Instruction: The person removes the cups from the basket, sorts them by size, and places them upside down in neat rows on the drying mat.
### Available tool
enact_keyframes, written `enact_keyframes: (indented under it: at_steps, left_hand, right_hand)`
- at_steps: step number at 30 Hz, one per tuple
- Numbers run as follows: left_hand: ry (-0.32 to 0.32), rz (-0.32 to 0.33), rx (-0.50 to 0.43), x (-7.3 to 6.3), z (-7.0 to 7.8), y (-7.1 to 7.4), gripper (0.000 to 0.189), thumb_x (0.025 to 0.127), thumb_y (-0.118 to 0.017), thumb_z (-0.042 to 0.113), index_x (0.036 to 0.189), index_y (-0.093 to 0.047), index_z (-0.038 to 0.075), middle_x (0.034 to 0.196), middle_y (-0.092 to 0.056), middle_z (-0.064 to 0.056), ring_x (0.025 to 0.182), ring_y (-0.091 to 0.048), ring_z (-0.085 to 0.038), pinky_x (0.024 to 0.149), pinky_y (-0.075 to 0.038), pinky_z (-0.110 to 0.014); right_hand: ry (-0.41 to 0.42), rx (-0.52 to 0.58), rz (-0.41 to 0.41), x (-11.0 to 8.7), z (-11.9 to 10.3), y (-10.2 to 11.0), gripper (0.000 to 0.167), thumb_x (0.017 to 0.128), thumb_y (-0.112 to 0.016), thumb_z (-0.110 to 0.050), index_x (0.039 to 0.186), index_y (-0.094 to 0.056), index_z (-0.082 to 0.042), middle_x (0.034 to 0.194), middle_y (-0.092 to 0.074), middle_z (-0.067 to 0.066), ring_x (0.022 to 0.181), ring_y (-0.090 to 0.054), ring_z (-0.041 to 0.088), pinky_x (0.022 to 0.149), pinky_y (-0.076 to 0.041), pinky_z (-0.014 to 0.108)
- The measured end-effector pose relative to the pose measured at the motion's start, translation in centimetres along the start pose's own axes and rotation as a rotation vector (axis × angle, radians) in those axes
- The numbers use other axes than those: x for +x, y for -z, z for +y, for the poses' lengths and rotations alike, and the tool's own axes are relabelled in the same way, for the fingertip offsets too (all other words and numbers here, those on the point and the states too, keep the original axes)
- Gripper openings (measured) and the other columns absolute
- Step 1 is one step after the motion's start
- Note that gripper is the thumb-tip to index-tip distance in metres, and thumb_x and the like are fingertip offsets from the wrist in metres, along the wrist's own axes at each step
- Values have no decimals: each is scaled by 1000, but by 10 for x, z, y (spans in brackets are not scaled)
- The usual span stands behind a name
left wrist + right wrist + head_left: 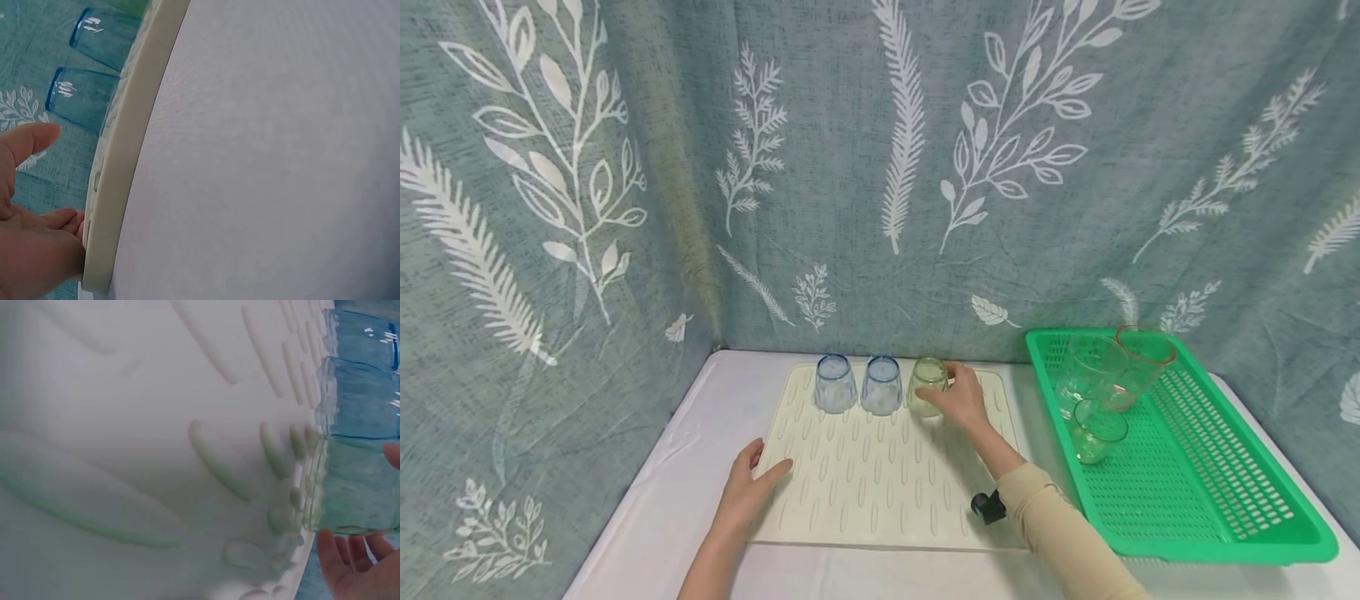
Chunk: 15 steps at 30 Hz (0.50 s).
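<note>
My right hand grips a pale yellow-green glass, thumb on its near side and fingers round its right side. The glass stands upside down at the back of a cream ridged mat. To its left, in the same row, are two upside-down blue-tinted glasses, one in the middle and one at the left end. In the right wrist view, the green glass sits close beside a blue one. Over the mat's left edge my left hand is empty, thumb spread from its fingers.
A green plastic basket stands to the right of the mat. At its left and back are a small yellow-green glass, a tall clear glass and a red-rimmed glass. A patterned curtain hangs behind the white-covered table.
</note>
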<state>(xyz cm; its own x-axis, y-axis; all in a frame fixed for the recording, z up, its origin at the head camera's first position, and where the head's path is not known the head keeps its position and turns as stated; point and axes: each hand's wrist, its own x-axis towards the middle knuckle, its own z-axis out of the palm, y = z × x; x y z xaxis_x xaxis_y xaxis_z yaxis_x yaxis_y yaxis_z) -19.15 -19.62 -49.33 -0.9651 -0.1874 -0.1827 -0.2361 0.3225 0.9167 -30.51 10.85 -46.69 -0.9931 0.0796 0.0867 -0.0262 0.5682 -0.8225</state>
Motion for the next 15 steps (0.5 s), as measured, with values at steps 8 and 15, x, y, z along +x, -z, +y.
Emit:
enact_keyframes:
  at_steps: [8, 15]
  left_hand:
    - [-13, 2, 2, -1, 3, 0, 86, 94, -62, 26, 152, -8, -9, 152, -21, -32, 140, -20, -48, 114, -17, -58]
    - [-15, 3, -4, -1, 0, 0, 84, 95, -62, 25, 151, -10, -9, 151, -22, -32, 139, -22, -48, 113, -19, -58]
  right_hand:
    - [20, 2, 20, -1, 2, -1, 66, 80, -80, -27, 132, -51, 3, 118, -55, 21, 93, -57, 31, 78, -49, 46]
    - [9, 53, 38, -7, 0, 2, 66, 82, -79, -25, 134, -50, 3, 124, -52, 22, 106, -53, 36, 84, -48, 48]
